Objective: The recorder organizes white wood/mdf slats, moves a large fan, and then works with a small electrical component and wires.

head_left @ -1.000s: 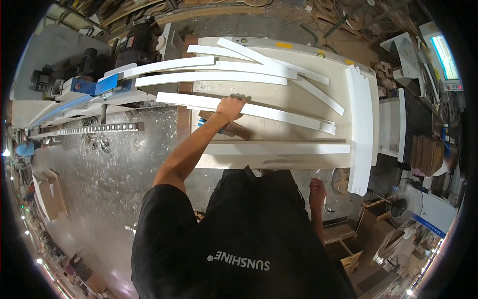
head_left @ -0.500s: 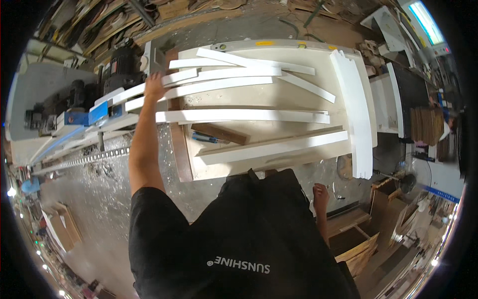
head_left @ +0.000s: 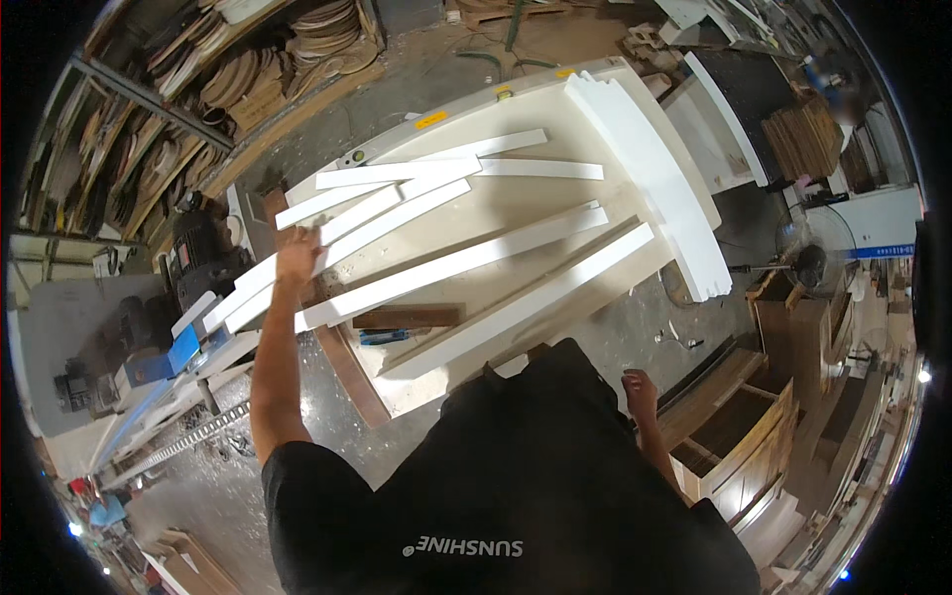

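Several white strips (head_left: 397,221): fanned and overlapping on the far half of the cream worktop (head_left: 526,213), some left ends jutting past its brown edge (head_left: 349,377), perhaps leaving them easier to grasp.
Left hand (head_left: 297,256): at those strips near the left edge, fingers bent down over them, likely because they are most reachable there; cannot tell whether it pinches one.
Right hand (head_left: 638,385): off the worktop beside the body, fingers curled, nothing visible in it; how tightly they close is unclear.
Long strip (head_left: 456,265) and near strip (head_left: 555,283): nearer the person, apparently kept separate from the fan.
Brown block (head_left: 407,316) and blue tool (head_left: 385,337): between those two.
Wide white bundle (head_left: 654,188): crosswise at the right, overhanging, seemingly longer than the worktop's depth.
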### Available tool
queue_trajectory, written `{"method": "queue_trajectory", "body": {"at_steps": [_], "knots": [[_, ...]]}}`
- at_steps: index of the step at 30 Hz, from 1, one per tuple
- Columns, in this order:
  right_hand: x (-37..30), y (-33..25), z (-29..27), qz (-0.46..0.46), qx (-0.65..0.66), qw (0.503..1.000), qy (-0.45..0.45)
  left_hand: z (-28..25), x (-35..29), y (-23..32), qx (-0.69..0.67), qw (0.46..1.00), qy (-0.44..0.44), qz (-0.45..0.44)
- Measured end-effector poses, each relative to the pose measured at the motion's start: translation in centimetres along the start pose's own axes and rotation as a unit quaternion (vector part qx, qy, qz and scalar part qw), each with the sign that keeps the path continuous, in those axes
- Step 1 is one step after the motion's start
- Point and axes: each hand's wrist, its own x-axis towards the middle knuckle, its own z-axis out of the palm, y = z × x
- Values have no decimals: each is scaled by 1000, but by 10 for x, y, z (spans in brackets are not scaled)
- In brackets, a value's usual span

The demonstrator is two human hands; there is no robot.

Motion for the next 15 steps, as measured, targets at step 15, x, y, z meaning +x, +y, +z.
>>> {"method": "queue_trajectory", "body": {"at_steps": [15], "knots": [[2,11,1,30,14,999,6,-7,50,53,-86,991,-80,-59]]}}
